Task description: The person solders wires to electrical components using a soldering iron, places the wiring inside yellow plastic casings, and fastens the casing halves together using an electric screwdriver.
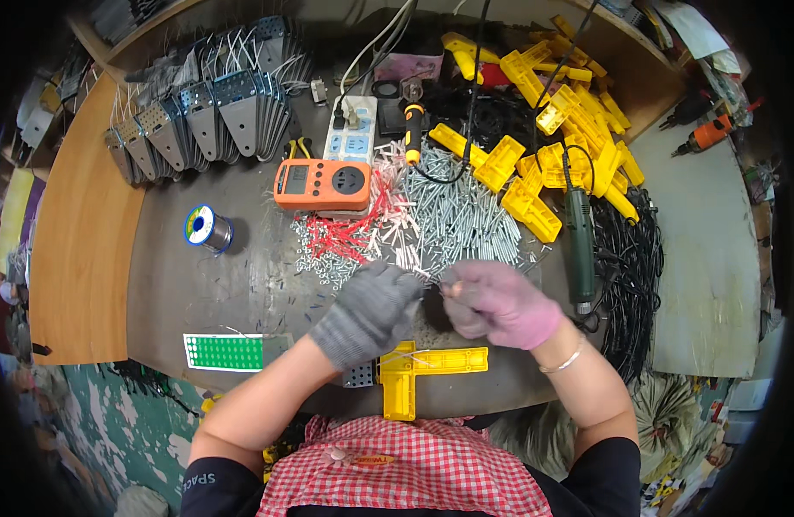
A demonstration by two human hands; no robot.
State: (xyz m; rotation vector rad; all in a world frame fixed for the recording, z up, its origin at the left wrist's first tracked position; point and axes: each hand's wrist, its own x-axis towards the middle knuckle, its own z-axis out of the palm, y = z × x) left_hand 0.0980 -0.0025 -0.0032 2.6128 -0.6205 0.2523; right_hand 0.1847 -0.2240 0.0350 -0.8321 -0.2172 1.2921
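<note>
Currently: yellow plastic shell on bench, both gloved hands just beyond it

Head view: the yellow shell (399, 389) lies on the bench (168, 284), nearer the wearer's body than either hand. Left hand (373, 310), grey glove, is closest, just above its upper-left end; right hand (499, 303), pink glove, sits up and right. Long axis runs left-right, long arm pointing right, short wide leg toward the red checked apron (397, 474). Glossy, roughly T-shaped, ribbed hollow side up. Both hands half curled, fingers drawn in; fingertips blurred, can't tell what either holds.
</note>
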